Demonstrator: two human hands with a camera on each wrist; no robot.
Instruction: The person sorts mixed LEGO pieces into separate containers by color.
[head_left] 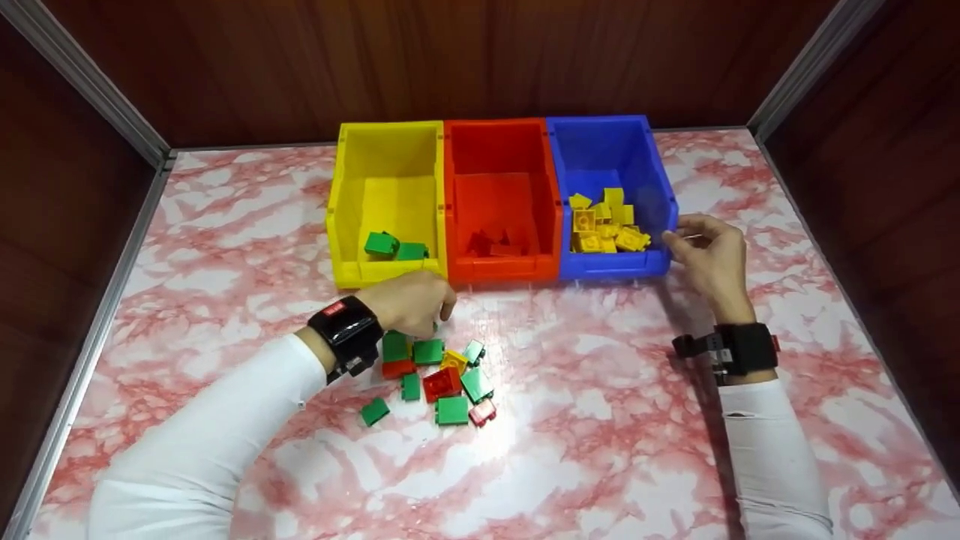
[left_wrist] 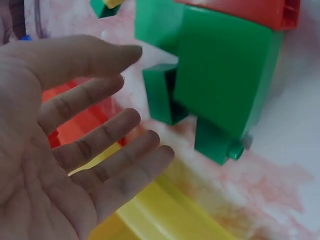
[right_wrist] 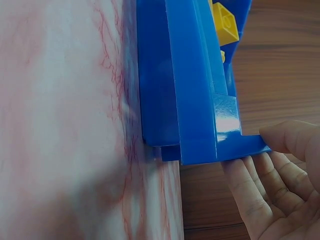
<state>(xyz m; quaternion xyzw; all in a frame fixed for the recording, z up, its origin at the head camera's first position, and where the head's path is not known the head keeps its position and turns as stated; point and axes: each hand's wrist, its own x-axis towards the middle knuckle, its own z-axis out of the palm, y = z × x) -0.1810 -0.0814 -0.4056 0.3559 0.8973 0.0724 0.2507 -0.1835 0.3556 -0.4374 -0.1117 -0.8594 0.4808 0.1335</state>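
Observation:
My left hand [head_left: 411, 301] hovers just in front of the yellow bin [head_left: 352, 274], over the back of a loose pile of toy bricks. In the left wrist view its fingers [left_wrist: 105, 137] are extended and apart, with nothing between them; a green brick [left_wrist: 225, 70] stands close beyond the fingertips. The pile also has a red brick [head_left: 442, 383] and a yellow brick [head_left: 453, 361]. At the right, my right hand [head_left: 712, 262] pinches the side wall of the blue bin [right_wrist: 195, 100], thumb on one face and fingers on the other. Several yellow bricks [head_left: 606, 231] lie inside that bin.
A red bin [head_left: 502, 268] stands between the yellow and blue ones, with several red bricks [head_left: 504, 247] at its front. Green bricks [head_left: 381, 244] lie in the yellow bin. Dark wooden panels [head_left: 480, 60] enclose the marbled tabletop [head_left: 600, 450] behind and at both sides.

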